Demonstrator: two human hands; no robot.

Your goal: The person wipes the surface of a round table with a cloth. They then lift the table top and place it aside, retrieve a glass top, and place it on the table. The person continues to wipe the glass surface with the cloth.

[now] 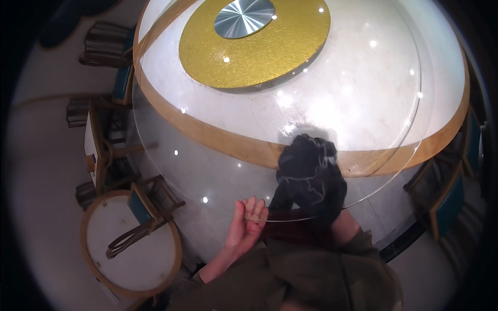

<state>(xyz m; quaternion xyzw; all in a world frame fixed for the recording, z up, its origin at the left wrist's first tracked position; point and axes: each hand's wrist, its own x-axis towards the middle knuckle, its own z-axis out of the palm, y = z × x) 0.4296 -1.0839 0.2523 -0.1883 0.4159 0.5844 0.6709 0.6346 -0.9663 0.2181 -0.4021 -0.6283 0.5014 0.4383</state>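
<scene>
A large clear glass disc lies partly over a round table with a white top and wooden rim, and juts past its near edge. Palm up, my left hand holds the disc's near edge, its fingers seen through the glass. A bunched dark cloth is on the disc's near right part. My right forearm reaches up to this cloth, which hides the hand. Farther back on the table sits a gold round plate with a shiny metal disc at its middle.
Below left is a smaller round table with a wooden rim. A chair with a teal seat stands against it. More chairs are at the upper left, and others with teal seats are at the right. Bright lamp reflections cover parts of the glass.
</scene>
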